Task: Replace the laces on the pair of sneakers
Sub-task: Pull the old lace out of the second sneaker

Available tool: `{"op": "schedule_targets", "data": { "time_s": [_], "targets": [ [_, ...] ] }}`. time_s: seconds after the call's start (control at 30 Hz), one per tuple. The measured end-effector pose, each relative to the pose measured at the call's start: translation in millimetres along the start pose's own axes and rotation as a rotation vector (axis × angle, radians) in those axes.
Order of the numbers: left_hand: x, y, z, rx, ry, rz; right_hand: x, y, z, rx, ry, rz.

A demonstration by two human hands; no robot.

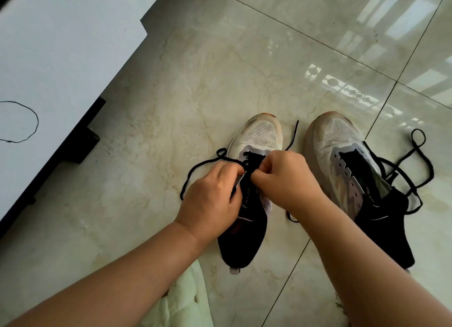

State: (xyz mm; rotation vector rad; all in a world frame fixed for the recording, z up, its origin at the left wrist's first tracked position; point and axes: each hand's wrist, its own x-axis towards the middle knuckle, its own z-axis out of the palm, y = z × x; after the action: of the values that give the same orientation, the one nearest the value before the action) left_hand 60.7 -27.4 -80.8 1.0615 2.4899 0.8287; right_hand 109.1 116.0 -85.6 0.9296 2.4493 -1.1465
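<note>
Two sneakers stand side by side on a glossy, cream-veined marble tile floor (195, 87), both with their long axes running away from the person, white mesh toes pointing to the far side and black knit heels nearest the camera. The left sneaker (247, 219) sits on the large tile just left of a dark grout line; its toe box is woven and pale, with a grey-lilac eyelet band and a black tongue and collar. The right sneaker (347, 170) lies across that grout line, angled a little so its toe leans left, and has the same soft mesh, matte overlay and row of punched eyelets. The left hand (210, 199) is curled with thumb and fingers pinching the eyelet band of the left sneaker and the thin, round black lace (195, 170), whose free end trails in a curve over the floor to the left. The right hand (283, 177) is curled too, fingertips pinching at the lacing just opposite, though exactly what it grips is hidden. A second black lace (415, 153) lies in loose loops by the right sneaker's outer side. A white table (61, 57) with a dark edge fills the upper left corner, carrying a thin black cord loop (34, 128).
</note>
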Motion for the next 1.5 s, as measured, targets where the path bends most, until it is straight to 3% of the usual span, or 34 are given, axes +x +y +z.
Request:
{"op": "schedule_targets", "data": {
  "time_s": [0.13, 0.37, 0.7, 0.77, 0.87, 0.93, 1.13, 1.33, 1.43, 1.5],
  "targets": [
    [0.3, 0.1, -1.0, 0.025, -0.007, -0.011, -4.6, 16.9, -9.0, 0.207, -0.042, -0.142],
    [0.8, -1.9, -4.7, 0.044, -0.041, 0.003, 4.3, 23.8, -26.1, -0.061, -0.083, -0.433],
    [1.6, -2.9, -6.6, 0.06, -0.073, 0.017, 9.2, 20.6, -19.0, -0.179, -0.053, -0.542],
    [2.6, -2.8, -5.8, 0.065, -0.068, 0.022, 7.2, 17.9, -11.4, -0.121, 0.079, -0.43],
    [2.7, -1.5, -5.5, 0.062, -0.064, 0.013, -3.8, 8.7, 3.9, 0.104, 0.231, -0.023],
    [2.7, -0.6, -5.1, 0.05, -0.057, 0.01, -10.2, 7.9, 11.5, 0.215, 0.222, 0.14],
    [3.4, -1.3, -4.1, 0.049, -0.034, -0.006, -19.7, 16.2, 10.9, 0.611, 0.081, 0.252],
    [3.6, -0.5, -7.3, 0.069, -0.024, -0.033, -12.6, 27.6, -5.6, -0.166, 0.181, -0.233],
    [1.1, -0.4, -7.6, 0.073, -0.051, -0.031, -7.1, 31.2, -7.8, -0.277, 0.232, -0.173],
    [1.8, -1.2, -7.0, 0.074, -0.056, -0.025, -6.7, 31.9, -5.3, -0.126, 0.275, -0.079]
  ]
}}
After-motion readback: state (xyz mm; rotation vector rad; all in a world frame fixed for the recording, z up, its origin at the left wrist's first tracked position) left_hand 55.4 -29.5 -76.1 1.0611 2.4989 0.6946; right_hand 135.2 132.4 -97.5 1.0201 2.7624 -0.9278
